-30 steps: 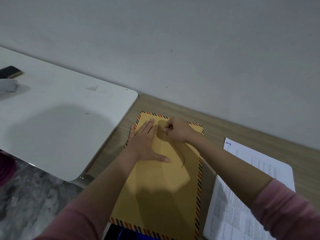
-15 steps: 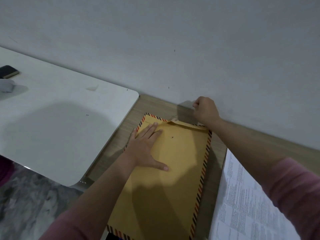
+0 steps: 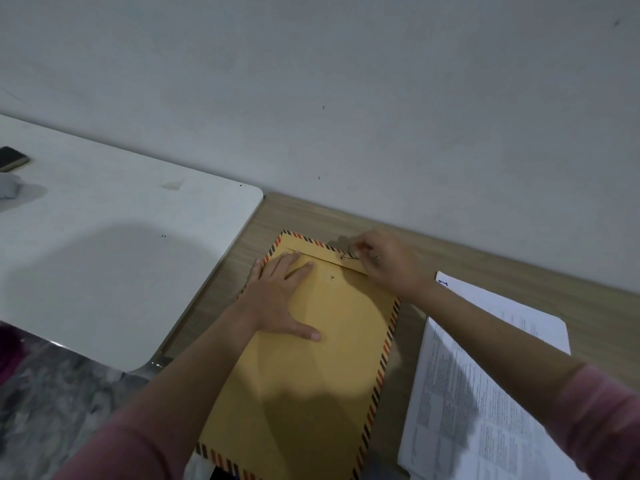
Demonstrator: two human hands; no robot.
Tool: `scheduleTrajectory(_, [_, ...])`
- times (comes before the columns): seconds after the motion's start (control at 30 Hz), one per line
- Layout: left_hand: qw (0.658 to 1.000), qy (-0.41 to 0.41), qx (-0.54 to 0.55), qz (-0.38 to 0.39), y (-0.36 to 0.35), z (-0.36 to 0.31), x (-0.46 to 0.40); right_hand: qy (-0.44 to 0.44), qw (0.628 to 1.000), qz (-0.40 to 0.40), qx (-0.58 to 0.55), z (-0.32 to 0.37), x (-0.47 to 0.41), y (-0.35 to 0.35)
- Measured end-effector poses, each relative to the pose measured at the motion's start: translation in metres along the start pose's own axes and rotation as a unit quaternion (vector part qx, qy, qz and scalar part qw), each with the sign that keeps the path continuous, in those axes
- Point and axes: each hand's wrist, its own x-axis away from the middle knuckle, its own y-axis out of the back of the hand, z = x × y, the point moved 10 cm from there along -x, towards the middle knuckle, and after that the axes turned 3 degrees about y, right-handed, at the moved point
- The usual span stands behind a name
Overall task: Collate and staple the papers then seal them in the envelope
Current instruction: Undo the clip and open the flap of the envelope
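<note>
A tan envelope (image 3: 311, 375) with a red and black striped border lies lengthwise on the wooden table (image 3: 485, 258). My left hand (image 3: 277, 299) rests flat on its upper left part, fingers straight. My right hand (image 3: 388, 261) is at the envelope's top flap, pinching the thin closure string (image 3: 348, 255) beside the flap's eyelet. A second eyelet (image 3: 332, 277) sits just below the flap. Printed papers (image 3: 485, 393) lie in a loose pile to the right of the envelope, partly under my right forearm.
A white table (image 3: 114, 258) stands to the left, with a dark phone (image 3: 10, 158) and a grey object (image 3: 8, 185) at its far left edge. A grey wall (image 3: 346, 98) runs right behind the wooden table. Mottled floor shows at lower left.
My right hand pulled the string up off the lower eyelet toward the wall, then came back down to the flap's eyelet. The flap lifted slightly and lies flat again. My left hand stayed put.
</note>
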Motion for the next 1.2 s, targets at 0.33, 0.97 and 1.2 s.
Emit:
scheduleTrajectory(0.33, [0.988, -0.016, -0.097, 0.122, 0.005, -0.007, 0.009, -0.013, 0.994, 0.066, 0.090, 0.002, 0.029, -0.026])
scheduleTrajectory(0.97, [0.990, 0.068, -0.058, 0.109, -0.015, -0.079, -0.003, -0.241, 0.962, -0.079, -0.105, -0.092, 0.119, 0.070])
scheduleTrajectory(1.2, [0.981, 0.035, -0.131, 0.135, 0.004, -0.086, -0.024, -0.312, 0.940, -0.044, -0.127, -0.101, 0.160, 0.054])
